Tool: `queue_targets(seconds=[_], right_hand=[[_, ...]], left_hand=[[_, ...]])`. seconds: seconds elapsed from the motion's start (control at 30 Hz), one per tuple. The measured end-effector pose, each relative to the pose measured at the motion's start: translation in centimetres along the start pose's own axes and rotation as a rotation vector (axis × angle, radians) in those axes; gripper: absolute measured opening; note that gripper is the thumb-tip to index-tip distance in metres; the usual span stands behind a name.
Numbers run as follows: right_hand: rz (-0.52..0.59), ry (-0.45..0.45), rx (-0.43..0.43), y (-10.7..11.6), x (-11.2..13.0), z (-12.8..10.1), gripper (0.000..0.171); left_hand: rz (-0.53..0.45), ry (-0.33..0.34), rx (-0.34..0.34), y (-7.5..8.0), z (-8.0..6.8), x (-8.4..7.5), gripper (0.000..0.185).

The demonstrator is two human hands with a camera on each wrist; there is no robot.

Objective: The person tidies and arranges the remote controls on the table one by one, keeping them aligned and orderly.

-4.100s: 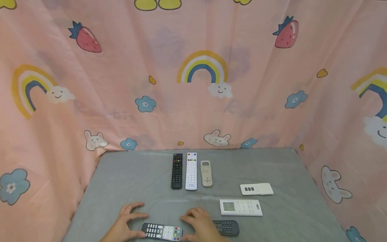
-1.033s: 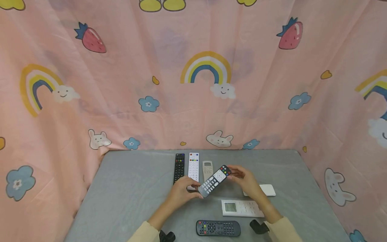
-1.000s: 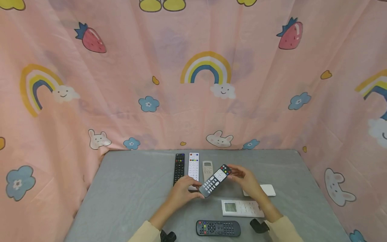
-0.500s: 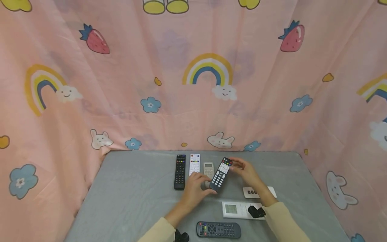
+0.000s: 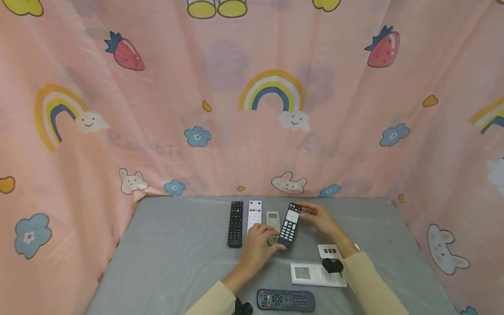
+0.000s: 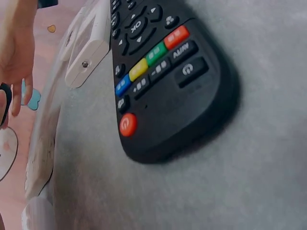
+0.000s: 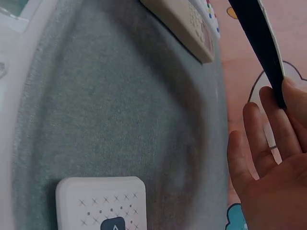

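A black remote with white keys (image 5: 290, 225) is held by both hands just right of a row of three remotes at the table's far side: black (image 5: 235, 224), white (image 5: 254, 212) and beige (image 5: 272, 217). My left hand (image 5: 271, 245) grips its near end and covers the beige remote's lower part. My right hand (image 5: 305, 212) pinches its far end. The right wrist view shows the held remote's dark edge (image 7: 261, 43) meeting my right hand's fingertips (image 7: 288, 86), with the beige remote (image 7: 187, 28) beside it.
The grey-covered table (image 5: 177, 245) also carries a small white remote (image 5: 330, 251), a white remote with a display (image 5: 311, 274) and a black remote with coloured keys (image 5: 285, 300) (image 6: 163, 81) near the front edge. Pink printed curtains (image 5: 252, 131) close three sides.
Both hands lifted the black white-keyed remote from the front edge, carried it to the far row, and turned it from a slant to almost parallel with the three lined-up remotes.
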State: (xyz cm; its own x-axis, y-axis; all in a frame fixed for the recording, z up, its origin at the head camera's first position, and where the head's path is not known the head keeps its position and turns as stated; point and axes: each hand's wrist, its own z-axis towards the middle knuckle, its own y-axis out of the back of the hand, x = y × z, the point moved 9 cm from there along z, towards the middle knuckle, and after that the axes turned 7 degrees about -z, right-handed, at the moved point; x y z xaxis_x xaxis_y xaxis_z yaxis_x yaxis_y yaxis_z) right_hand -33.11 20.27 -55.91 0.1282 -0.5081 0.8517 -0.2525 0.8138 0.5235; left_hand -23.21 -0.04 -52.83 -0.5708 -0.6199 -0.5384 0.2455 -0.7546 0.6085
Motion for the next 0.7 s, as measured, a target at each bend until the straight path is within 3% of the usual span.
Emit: queue_targets(seconds=[0.3,0.7], right_hand=[[-0.058,0.026,0.03,0.2,-0.3,0.9,0.048],[-0.172,-0.08,0.09,-0.5,-0.9,2.2,0.046]], left_hand=[[0.092,0.004,0.002,-1.5,0.2,-0.2,0.052],[0.173,0.029,0.034,-3.4,0.1,0.1,0.056]])
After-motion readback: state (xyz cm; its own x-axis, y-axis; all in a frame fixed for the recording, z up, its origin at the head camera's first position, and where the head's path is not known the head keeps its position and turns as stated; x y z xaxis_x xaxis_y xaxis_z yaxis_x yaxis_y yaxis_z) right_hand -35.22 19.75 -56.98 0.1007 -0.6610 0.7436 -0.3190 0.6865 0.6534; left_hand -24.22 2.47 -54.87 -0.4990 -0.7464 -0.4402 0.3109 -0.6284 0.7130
